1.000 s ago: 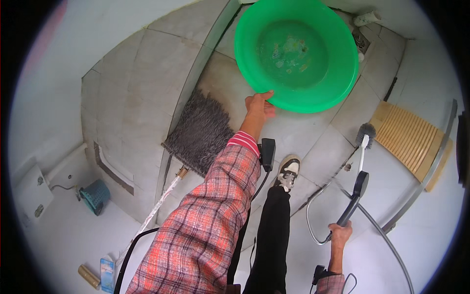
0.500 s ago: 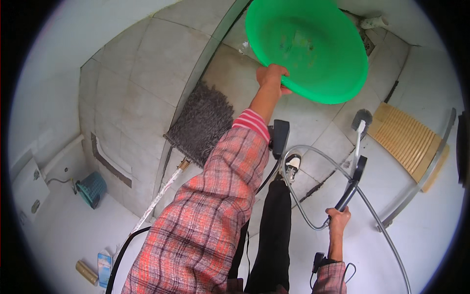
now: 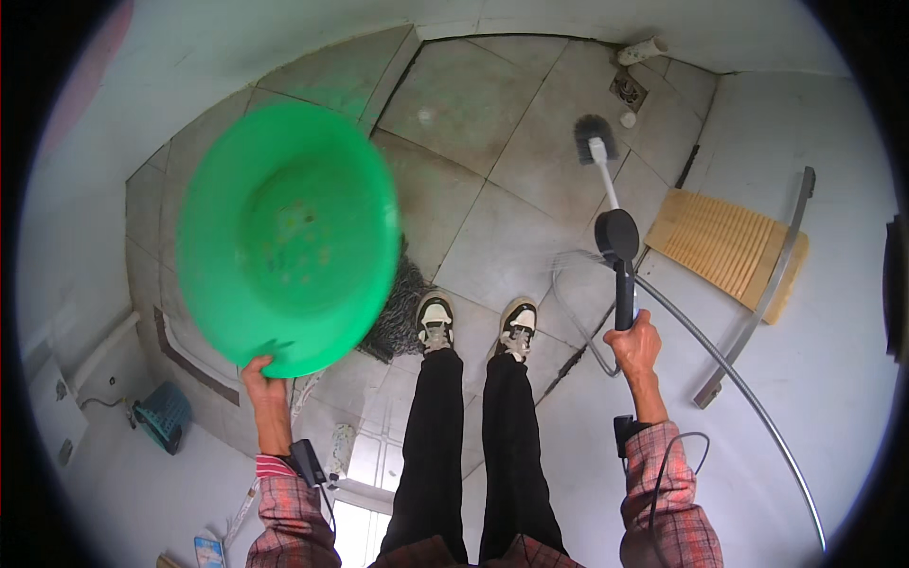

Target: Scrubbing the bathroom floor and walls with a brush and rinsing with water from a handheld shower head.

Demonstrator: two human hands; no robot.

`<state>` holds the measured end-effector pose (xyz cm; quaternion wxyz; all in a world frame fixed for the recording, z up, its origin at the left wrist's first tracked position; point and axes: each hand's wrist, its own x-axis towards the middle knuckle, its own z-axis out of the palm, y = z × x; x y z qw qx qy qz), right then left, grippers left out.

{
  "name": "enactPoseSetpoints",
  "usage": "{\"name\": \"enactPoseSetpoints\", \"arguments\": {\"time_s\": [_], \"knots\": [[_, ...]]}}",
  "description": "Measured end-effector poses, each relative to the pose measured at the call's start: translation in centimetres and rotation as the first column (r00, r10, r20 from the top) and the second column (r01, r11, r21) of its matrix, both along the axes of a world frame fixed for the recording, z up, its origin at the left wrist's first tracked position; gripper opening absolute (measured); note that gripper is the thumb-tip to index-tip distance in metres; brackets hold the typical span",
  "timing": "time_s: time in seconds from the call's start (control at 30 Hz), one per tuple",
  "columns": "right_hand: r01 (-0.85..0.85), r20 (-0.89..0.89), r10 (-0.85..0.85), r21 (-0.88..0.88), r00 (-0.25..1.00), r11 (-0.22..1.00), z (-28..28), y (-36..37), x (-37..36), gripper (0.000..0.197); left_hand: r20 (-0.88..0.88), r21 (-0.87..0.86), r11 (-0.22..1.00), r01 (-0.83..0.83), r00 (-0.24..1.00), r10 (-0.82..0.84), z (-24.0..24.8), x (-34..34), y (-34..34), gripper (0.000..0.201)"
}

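Observation:
My left hand [image 3: 267, 388] grips the near rim of a large green basin [image 3: 222, 227], which is tilted so that its inside faces me. Small specks show on the basin's bottom. On the right, my right hand [image 3: 636, 348] is closed around the handle of a black shower head [image 3: 617, 237]. A white toilet brush [image 3: 595, 142] with dark bristles extends beyond the shower head. Its handle passes behind the shower head toward the same hand, and its lower end is hidden. A metal hose [image 3: 734, 374] curves down to the right.
A dark shaggy mop [image 3: 402, 308] lies partly behind the basin, near my shoes [image 3: 519, 327]. At the right, a wooden washboard [image 3: 729, 251] leans behind a metal bar [image 3: 786, 256]. A floor drain [image 3: 627, 90] and a white pipe [image 3: 644, 50] are at the back. A teal basket [image 3: 161, 417] sits far left.
The green basin has swung from the upper middle to the left, in my left hand. My right hand has moved forward with the shower head and brush. The view has shifted, showing both shoes.

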<state>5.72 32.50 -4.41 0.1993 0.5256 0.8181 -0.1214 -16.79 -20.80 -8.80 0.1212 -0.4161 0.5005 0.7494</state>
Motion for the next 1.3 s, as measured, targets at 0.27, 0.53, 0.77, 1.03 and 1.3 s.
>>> {"name": "enactPoseSetpoints", "arguments": {"time_s": [0.27, 0.53, 0.77, 1.03, 1.3], "knots": [[-0.329, -0.024, 0.329, -0.116, 0.944, 0.937, 0.3, -0.4, -3.0, 0.039, -0.115, -0.169, 0.977, -0.128, 0.987, 0.109, -5.7, -2.1, -16.2, 0.024], [-0.468, -0.022, 0.469, -0.122, 0.883, 0.875, -0.1, -4.5, -5.2, 0.045, 0.035, 0.097, 0.99, 0.105, 0.993, -0.108, -7.6, 2.9, -2.2, 0.034], [-0.506, -0.059, 0.503, -0.083, 0.862, 0.858, 0.0, -9.1, -9.5, 0.044, 0.04, 0.365, 0.782, 0.505, 0.831, -0.555, 1.4, 10.5, 28.3, 0.053], [-0.481, -0.102, 0.47, -0.208, 0.877, 0.852, 2.5, -10.6, -7.2, 0.057, 0.118, 0.336, 0.806, 0.487, 0.828, -0.549, 0.9, 10.9, 36.2, 0.019], [-0.137, -0.085, 0.113, -0.389, 0.99, 0.911, 4.8, -7.5, 4.3, 0.042, 0.238, 0.292, 0.953, 0.077, 0.96, -0.15, 2.6, 11.1, 34.6, 0.016]]}}
